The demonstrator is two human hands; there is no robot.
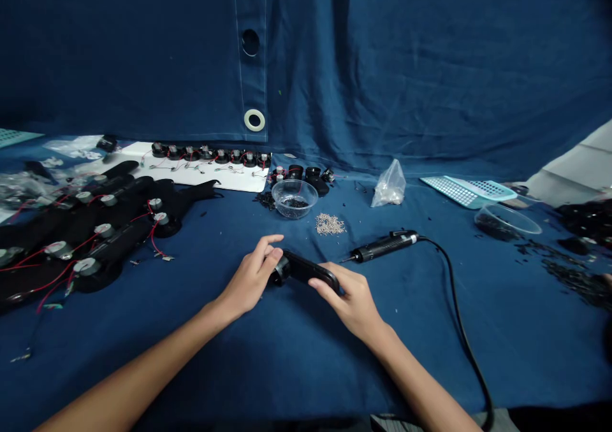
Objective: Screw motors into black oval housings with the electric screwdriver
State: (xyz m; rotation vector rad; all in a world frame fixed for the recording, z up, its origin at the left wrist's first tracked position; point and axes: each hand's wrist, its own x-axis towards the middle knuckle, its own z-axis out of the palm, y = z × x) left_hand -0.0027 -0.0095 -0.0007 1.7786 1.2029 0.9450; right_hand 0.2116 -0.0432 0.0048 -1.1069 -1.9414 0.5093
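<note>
My left hand (249, 278) and my right hand (351, 298) both hold a long black plastic handle part (303, 268) that lies low over the blue cloth. The left fingers pinch its round left end. The right fingers curl over its right end. An electric screwdriver (382, 247) with a black cable lies just right of the hands, tip pointing left. A small heap of silver screws (329, 224) sits just beyond the part.
Several black handle assemblies (95, 234) with small motors and red wires lie at left. A white board (201, 174) with motors, a clear bowl (294, 197), a plastic bag (389, 185), a light perforated tray (466, 191) and another clear bowl (509, 220) stand behind.
</note>
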